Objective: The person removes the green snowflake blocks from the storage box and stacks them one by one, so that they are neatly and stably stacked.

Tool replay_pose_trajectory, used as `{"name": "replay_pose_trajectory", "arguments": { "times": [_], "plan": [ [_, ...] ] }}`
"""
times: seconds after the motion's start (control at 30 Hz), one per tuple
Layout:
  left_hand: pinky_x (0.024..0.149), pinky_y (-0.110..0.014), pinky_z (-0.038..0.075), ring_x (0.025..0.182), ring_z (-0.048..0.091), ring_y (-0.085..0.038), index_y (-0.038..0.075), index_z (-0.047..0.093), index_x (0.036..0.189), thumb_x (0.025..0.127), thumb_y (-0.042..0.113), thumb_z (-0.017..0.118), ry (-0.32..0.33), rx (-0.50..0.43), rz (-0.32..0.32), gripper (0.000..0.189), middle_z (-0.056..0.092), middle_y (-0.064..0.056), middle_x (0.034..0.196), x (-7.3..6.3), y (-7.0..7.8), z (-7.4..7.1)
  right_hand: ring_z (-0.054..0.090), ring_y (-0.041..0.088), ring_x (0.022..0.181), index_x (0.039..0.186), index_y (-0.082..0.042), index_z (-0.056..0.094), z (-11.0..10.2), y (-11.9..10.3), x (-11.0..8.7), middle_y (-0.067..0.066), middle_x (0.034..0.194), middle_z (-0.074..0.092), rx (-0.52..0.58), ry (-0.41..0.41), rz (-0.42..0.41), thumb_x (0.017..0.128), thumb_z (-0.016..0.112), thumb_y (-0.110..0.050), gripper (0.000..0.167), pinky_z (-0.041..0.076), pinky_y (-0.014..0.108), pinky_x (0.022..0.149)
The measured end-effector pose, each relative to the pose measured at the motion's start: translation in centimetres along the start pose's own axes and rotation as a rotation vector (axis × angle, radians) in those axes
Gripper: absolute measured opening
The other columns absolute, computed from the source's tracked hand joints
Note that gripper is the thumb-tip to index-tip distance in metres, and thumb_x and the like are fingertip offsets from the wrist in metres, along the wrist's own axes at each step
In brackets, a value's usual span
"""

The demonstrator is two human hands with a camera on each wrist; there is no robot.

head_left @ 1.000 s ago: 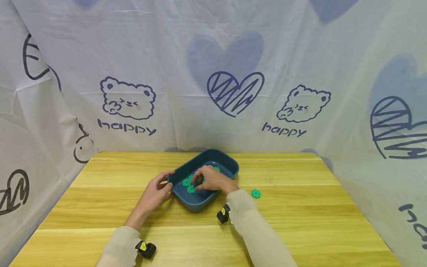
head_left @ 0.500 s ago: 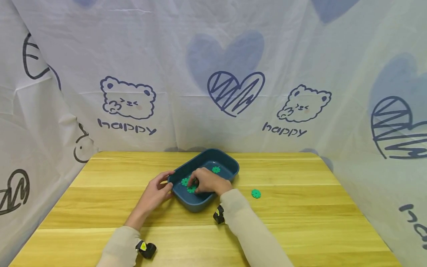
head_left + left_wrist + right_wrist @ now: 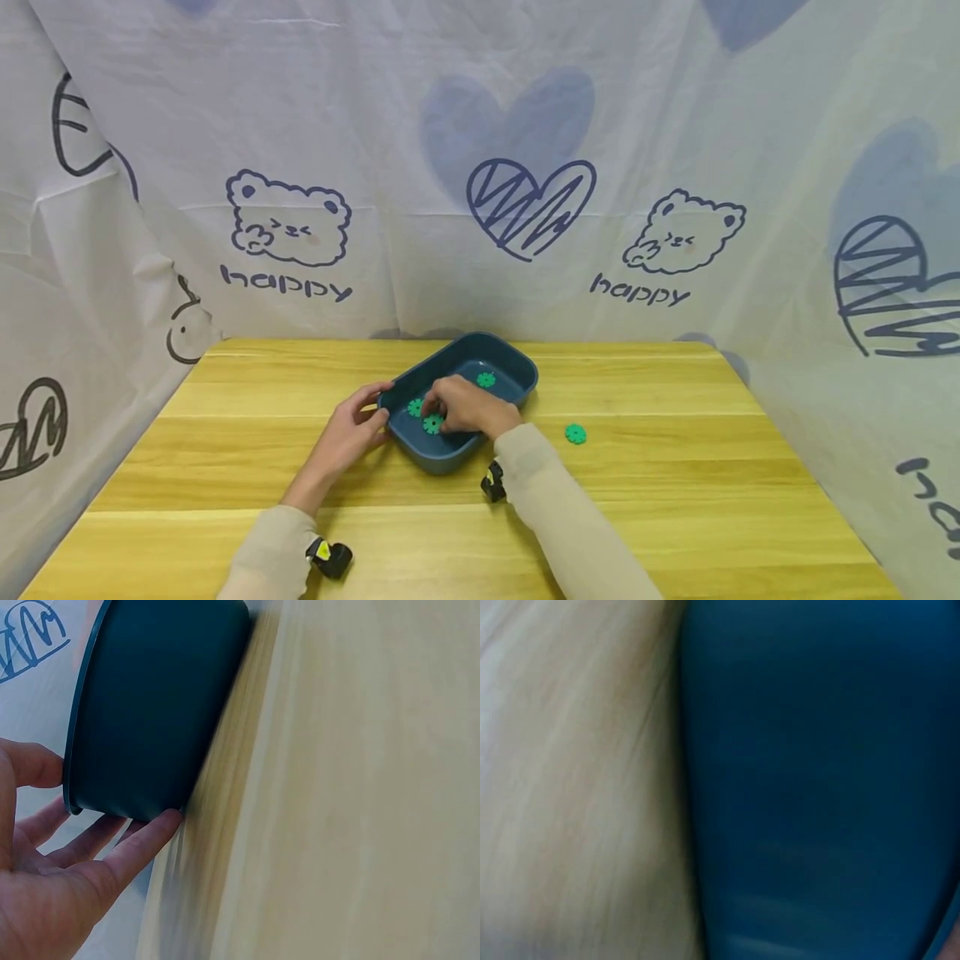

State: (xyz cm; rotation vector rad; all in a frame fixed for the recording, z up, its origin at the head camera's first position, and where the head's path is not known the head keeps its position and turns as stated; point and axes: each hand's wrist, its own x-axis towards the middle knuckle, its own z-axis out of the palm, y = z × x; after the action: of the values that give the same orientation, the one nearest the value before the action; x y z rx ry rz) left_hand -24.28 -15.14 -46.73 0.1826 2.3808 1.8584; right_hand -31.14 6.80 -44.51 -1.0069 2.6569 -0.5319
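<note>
A dark blue rectangular bin [image 3: 517, 362] stands at an angle on the table. My left hand [image 3: 351, 429] holds its left end, with the thumb and fingers spread about the rounded rim and outer wall; in the left wrist view the fingers [image 3: 150, 838] touch that wall. My right hand [image 3: 468, 406] reaches into the bin, fingers curled downward, the fingertips beside a green notched disc [image 3: 432, 425]. Whether anything is pinched there is hidden by the hand. Two more green notched discs lie on the bin floor, a left disc [image 3: 415, 407] and a far disc [image 3: 486, 380].
One loose green disc [image 3: 575, 433] lies on the wooden table [image 3: 675, 492], right of the bin. A printed white cloth [image 3: 420, 275] hangs behind the table's far edge and at both sides. The right wrist view is blurred, showing mostly the bin's outer wall [image 3: 817, 787].
My right hand has shifted slightly left and down among the discs, uncovering the far disc and covering part of the cluster. The left hand and the bin have stayed in place.
</note>
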Motion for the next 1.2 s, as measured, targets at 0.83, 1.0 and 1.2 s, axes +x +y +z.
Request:
{"name": "replay_pose_trajectory", "arguments": {
  "times": [0.83,1.0,1.2],
  "plan": [
    [0.100,-0.051,0.057,0.136,0.053,-0.045,0.009,0.044,0.154,0.107,0.011,0.051,0.004,-0.025,-0.001,0.047,0.043,-0.027,0.154,-0.11,0.26,0.22,0.070,0.009,0.089,0.110,-0.011,0.080,-0.17,0.07,-0.74,0.003,0.105,0.078,0.071,-0.012,-0.016,0.085,0.080,0.001,0.028,0.056,0.016,0.078],
    [0.101,-0.051,0.057,0.137,0.053,-0.045,0.009,0.045,0.154,0.107,0.011,0.050,0.004,-0.021,-0.009,0.047,0.043,-0.027,0.155,-0.27,0.37,0.25,0.069,0.006,0.087,0.113,-0.012,0.080,0.05,-0.04,-0.59,0.000,0.104,0.079,0.047,-0.042,-0.050,0.084,0.083,-0.004,0.030,0.055,0.016,0.077],
    [0.100,-0.051,0.057,0.137,0.053,-0.045,0.009,0.045,0.154,0.107,0.011,0.050,0.006,-0.020,-0.008,0.047,0.043,-0.027,0.155,-0.34,0.46,0.23,0.066,0.002,0.082,0.109,-0.012,0.081,0.28,-0.24,-0.27,0.000,0.100,0.079,0.001,-0.047,-0.090,0.083,0.084,-0.004,0.027,0.054,0.014,0.074]
  ]
}}
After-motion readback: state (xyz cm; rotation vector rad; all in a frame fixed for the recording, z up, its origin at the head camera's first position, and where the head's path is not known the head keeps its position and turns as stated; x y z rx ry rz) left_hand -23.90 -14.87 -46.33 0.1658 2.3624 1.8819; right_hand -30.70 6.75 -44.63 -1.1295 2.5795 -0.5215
